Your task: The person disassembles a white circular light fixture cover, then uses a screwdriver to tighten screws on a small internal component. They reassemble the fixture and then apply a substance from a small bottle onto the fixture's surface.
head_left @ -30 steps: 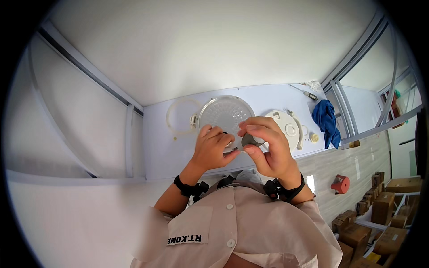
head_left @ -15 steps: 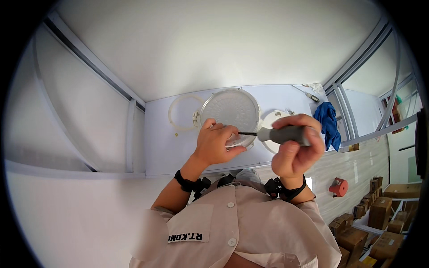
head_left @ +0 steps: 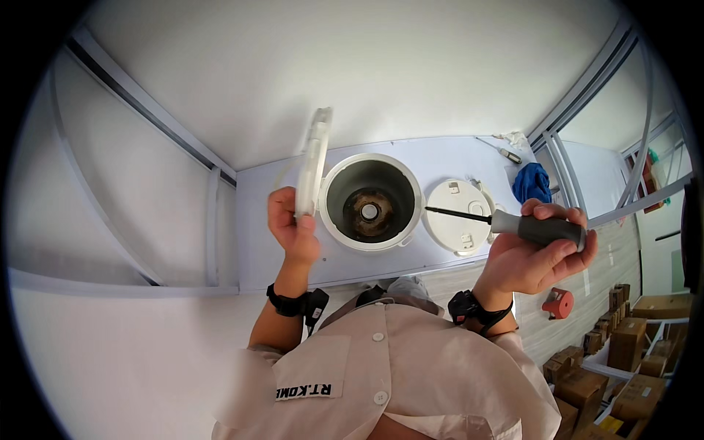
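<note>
My left hand (head_left: 292, 224) grips a round whitish lid (head_left: 314, 165) by its near edge. The lid stands nearly on edge at the left rim of a rice cooker body (head_left: 335, 227); whether it is still joined there I cannot tell. Inside the open cooker, dark grey walls go down to a brown-stained bottom with a pale round centre piece. In my right hand (head_left: 539, 249) is a screwdriver (head_left: 546, 230) with a grey handle, its dark shaft pointing left. The tip is over the gap between the cooker and a round white cover (head_left: 458, 213) lying to the right.
Another screwdriver (head_left: 507, 155) lies at the back right of the white table (head_left: 271, 257), by a blue cloth (head_left: 531, 183) and a crumpled white piece (head_left: 513, 138). A red stool (head_left: 559, 303) and cardboard boxes (head_left: 579, 389) are on the floor at right.
My left hand has raised the lid off the cooker's top and swung it up to the left, exposing the inside. My right hand has drawn the screwdriver away to the right.
</note>
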Demonstrator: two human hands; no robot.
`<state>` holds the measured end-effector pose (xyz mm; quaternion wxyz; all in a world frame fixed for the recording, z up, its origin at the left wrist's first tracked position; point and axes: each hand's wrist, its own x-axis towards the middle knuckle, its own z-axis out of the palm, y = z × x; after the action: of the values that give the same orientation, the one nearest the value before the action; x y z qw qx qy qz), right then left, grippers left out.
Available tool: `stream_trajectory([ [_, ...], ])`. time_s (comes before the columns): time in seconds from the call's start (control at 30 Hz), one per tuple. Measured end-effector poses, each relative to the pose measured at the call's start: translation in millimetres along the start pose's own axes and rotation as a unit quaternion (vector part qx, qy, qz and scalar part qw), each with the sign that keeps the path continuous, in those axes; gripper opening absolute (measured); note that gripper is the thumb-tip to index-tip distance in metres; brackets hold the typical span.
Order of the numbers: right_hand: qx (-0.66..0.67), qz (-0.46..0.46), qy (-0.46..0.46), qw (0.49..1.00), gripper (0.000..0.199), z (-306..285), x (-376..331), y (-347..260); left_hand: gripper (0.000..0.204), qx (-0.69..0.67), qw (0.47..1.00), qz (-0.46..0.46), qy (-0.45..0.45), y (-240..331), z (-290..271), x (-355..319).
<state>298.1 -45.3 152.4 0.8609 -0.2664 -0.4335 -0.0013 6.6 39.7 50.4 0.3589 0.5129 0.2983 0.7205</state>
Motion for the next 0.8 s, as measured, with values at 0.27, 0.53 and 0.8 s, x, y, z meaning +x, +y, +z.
stream_trajectory([
  [0.27, 0.007, -0.007, -0.041, 0.999, 0.038, 10.6, -5.5, 6.1, 0.067, -0.102, 0.994, 0.026, -0.022, -3.4, -24.6, 20.2],
  [0.53, 0.002, -0.013, -0.085, 0.996, 0.038, 17.6, -11.8, 10.6, 0.063, 0.125, 0.978, 0.084, -0.141, -0.2, -0.2, -3.2],
  [0.8, -0.057, -0.058, -0.159, 0.984, 0.053, 26.4, -18.5, 22.1, 0.044, 0.364, 0.846, 0.191, -0.341, 2.4, 39.3, -14.7],
])
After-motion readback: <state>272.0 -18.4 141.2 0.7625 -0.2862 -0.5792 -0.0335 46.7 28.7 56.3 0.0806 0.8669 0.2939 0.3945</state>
